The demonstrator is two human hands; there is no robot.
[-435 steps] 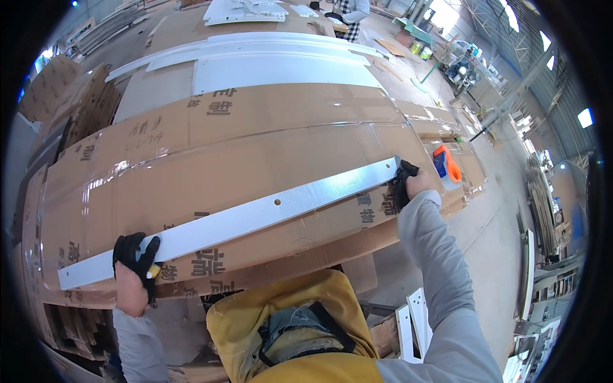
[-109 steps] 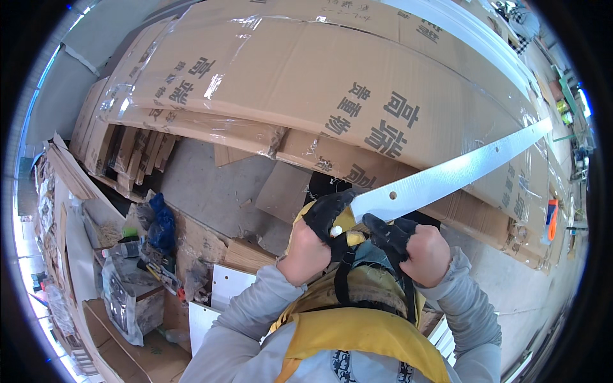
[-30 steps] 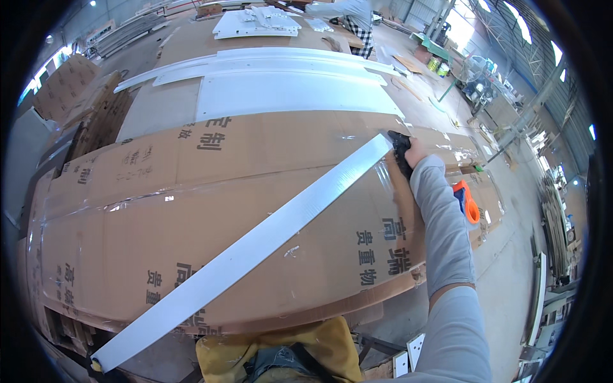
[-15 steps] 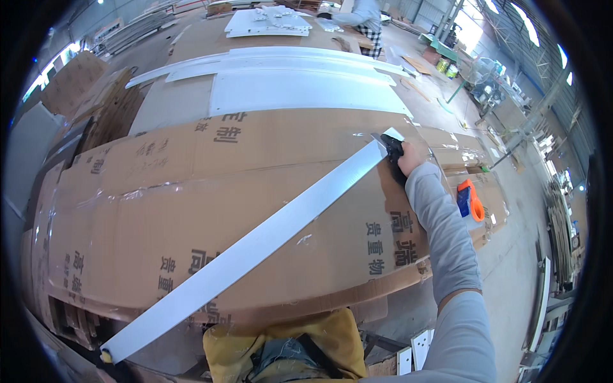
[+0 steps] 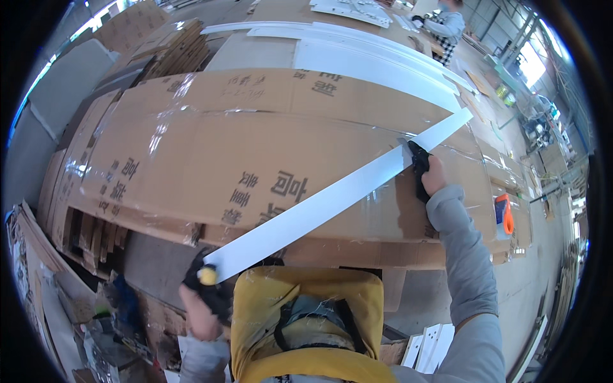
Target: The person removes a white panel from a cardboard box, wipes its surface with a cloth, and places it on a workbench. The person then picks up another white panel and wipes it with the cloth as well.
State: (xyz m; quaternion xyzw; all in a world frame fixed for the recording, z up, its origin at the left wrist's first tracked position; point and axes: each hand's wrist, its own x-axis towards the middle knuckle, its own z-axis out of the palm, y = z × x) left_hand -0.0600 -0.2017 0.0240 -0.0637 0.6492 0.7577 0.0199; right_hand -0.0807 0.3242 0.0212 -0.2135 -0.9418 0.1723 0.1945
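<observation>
White panel (image 5: 332, 203) running lower-left to upper-right, both hands' grip apparently holding it

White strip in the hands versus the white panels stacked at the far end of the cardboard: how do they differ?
The white strip is narrow, gripped by the left hand and right hand, slanting across the cardboard sheet. The white panels are wider, untouched, lying flat beyond. Both are long, plain white.
</observation>
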